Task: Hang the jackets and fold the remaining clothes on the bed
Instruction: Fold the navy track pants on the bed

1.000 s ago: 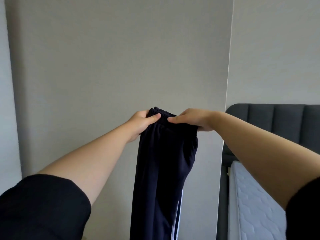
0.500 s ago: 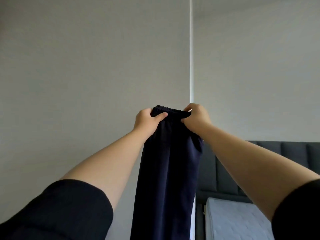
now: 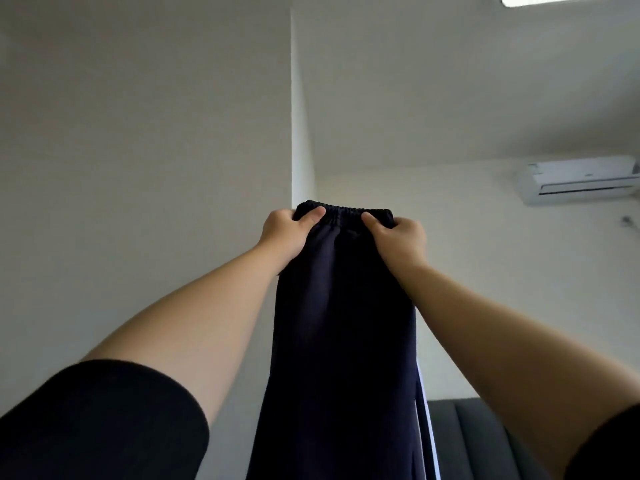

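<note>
Navy track pants [image 3: 343, 323] held up high, hanging full length. Left hand [image 3: 284, 233] + right hand [image 3: 398, 237] both pinching elastic waistband corners. Fabric soft, light, floppy; waistband = best grip pt.

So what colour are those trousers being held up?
Dark navy trousers, with a white stripe down one side; the head view shows it.
</note>
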A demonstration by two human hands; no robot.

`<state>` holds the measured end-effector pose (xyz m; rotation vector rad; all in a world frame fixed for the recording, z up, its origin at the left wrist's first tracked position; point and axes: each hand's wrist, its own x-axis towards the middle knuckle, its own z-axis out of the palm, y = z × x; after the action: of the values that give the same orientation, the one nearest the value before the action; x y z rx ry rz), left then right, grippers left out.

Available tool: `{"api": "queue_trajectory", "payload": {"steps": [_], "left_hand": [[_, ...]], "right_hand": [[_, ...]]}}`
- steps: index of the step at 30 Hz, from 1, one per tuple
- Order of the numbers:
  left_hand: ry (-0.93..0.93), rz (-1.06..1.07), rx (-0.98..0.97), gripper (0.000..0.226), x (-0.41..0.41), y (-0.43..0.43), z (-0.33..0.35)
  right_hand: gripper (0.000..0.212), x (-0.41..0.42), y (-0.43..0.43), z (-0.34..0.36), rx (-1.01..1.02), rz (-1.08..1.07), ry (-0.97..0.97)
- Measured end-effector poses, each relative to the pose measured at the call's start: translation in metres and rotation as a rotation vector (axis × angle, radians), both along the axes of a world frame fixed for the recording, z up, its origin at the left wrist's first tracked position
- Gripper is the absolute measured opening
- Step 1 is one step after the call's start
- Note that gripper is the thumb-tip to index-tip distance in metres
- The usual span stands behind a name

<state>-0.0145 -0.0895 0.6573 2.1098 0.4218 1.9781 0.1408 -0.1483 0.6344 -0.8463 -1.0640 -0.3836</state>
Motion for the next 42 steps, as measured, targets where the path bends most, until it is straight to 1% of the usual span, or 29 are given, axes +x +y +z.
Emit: {"api": "queue_trajectory", "payload": {"steps": [2,3,4,5,6,7,8,9,10,12,13,15,16,17,18,19,20,22,23,24,25,26,27,29,31,33,37,40,42], "left_hand": [[0.052,-0.112,-0.034,0.043,0.008,-0.004,0.017],[0.09,-0.181,-0.065,0.044,0.012,-0.004,0.023],[0.136,-0.254,-0.106,0.041,0.016,0.0,0.027],[0.197,-0.309,-0.158,0.038,0.021,0.006,0.028],[0.268,-0.308,-0.204,0.035,0.026,0.015,0.026],[0.352,-0.243,-0.236,0.034,0.034,0.028,0.023],[0.45,-0.136,-0.249,0.034,0.042,0.042,0.017],[0.565,-0.012,-0.25,0.034,0.051,0.056,0.01],[0.679,0.107,-0.255,0.035,0.062,0.07,0.003],[0.843,0.292,-0.325,0.031,0.088,0.093,-0.013],[0.884,0.348,-0.403,0.031,0.102,0.103,-0.02],[0.894,0.372,-0.562,0.03,0.127,0.125,-0.04],[0.856,0.346,-0.607,0.035,0.14,0.137,-0.05],[0.786,0.306,-0.607,0.041,0.151,0.148,-0.058],[0.666,0.277,-0.556,0.042,0.16,0.154,-0.06],[0.488,0.264,-0.471,0.04,0.17,0.157,-0.055],[0.263,0.256,-0.358,0.037,0.175,0.156,-0.042],[-0.129,0.17,0.039,0.028,0.178,0.14,0.001],[-0.236,0.095,0.261,0.021,0.175,0.128,0.019],[-0.256,0.054,0.437,0.018,0.173,0.12,0.028],[-0.2,0.058,0.53,0.017,0.172,0.12,0.029],[-0.114,0.097,0.532,0.018,0.175,0.129,0.021],[-0.009,0.15,0.461,0.017,0.18,0.145,0.004],[0.221,0.224,0.23,0.018,0.19,0.182,-0.045],[0.366,0.225,0.038,0.021,0.196,0.205,-0.09],[0.421,0.213,-0.061,0.019,0.199,0.21,-0.121],[0.626,0.274,-0.204,0.015,0.206,0.206,-0.172],[0.664,0.288,-0.298,0.015,0.206,0.199,-0.214],[0.776,0.246,-0.397,0.023,0.203,0.192,-0.239]], "right_hand": [[0.04,0.011,-0.002,0.014,0.073,-0.125,-0.003],[0.041,0.017,-0.002,0.02,0.092,-0.135,-0.008],[0.041,0.027,-0.001,0.023,0.079,-0.092,-0.009],[0.04,0.037,0.0,0.023,-0.001,0.007,-0.002],[0.035,0.051,0.002,0.021,-0.157,0.159,-0.003],[0.032,0.067,0.006,0.015,-0.367,0.331,-0.018],[0.029,0.084,0.012,0.008,-0.583,0.458,-0.042],[0.026,0.101,0.021,-0.001,-0.767,0.519,-0.072],[0.023,0.117,0.032,-0.009,-0.908,0.508,-0.104],[0.015,0.14,0.061,-0.026,-1.071,0.294,-0.139],[0.014,0.148,0.078,-0.034,-1.118,0.182,-0.12],[0.02,0.155,0.114,-0.052,-1.184,0.045,-0.035],[0.024,0.156,0.131,-0.059,-1.165,-0.009,0.006],[0.027,0.155,0.145,-0.063,-1.09,-0.061,0.038],[0.027,0.151,0.154,-0.063,-0.954,-0.111,0.062],[0.024,0.15,0.161,-0.055,-0.746,-0.18,0.057],[0.021,0.151,0.163,-0.04,-0.484,-0.296,0.004],[0.016,0.149,0.148,0.004,0.059,-0.484,-0.188],[0.012,0.146,0.136,0.024,0.26,-0.51,-0.269],[0.013,0.146,0.128,0.039,0.381,-0.509,-0.329],[0.018,0.151,0.124,0.044,0.404,-0.508,-0.377],[0.021,0.158,0.127,0.039,0.325,-0.531,-0.413],[0.02,0.168,0.136,0.025,0.16,-0.576,-0.445],[0.021,0.189,0.163,-0.019,-0.26,-0.657,-0.507],[0.016,0.2,0.183,-0.068,-0.513,-0.635,-0.513],[0.014,0.203,0.191,-0.107,-0.649,-0.561,-0.454],[0.025,0.207,0.189,-0.162,-0.925,-0.458,-0.355],[0.029,0.209,0.179,-0.201,-1.036,-0.483,-0.37],[0.028,0.208,0.167,-0.227,-1.15,-0.492,-0.443]]}}
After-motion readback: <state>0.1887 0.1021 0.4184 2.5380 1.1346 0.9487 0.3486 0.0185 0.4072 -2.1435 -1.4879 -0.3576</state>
